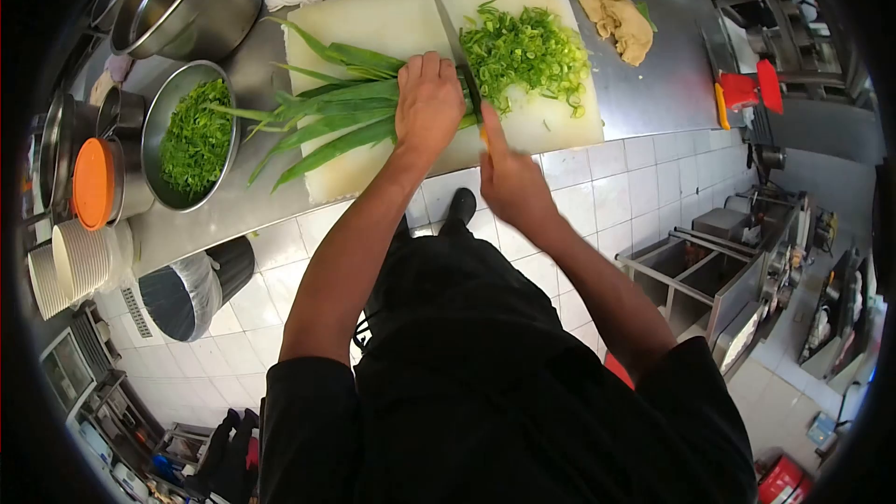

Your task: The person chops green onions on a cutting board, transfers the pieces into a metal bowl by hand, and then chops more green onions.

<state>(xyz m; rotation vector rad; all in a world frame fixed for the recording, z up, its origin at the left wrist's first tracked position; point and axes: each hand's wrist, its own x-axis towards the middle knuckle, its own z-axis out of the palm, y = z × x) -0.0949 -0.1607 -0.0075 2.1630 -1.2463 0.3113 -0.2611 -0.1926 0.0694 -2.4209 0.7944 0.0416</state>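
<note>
Now the left hand (429, 103) curls its fingers over green onions (359, 93), left on the board (373, 19), as the right hand (516, 185) wraps closed round the knife (457, 49). Careful: a slipping bundle could put fingers under the blade!

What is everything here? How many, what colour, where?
counter: 1, silver, across top
cutting board: 1, white, on counter
green onions: 1 bunch, green, board's left
chopped pieces: 1 pile, green, board's right
knife: 1, dark, between them
greens bowl: 1, silver, left of board
pots: several, silver, upper left
round lid: 1, orange, left
stacked bowls: several, white, left
crumpled item: 1, tan, right of board
lined bin: 1, black, below counter
other items: many, mixed colours, around
left hand: 1, bare, on green onions
right hand: 1, bare, holding knife
sleeves: 2, black, bottom
</note>
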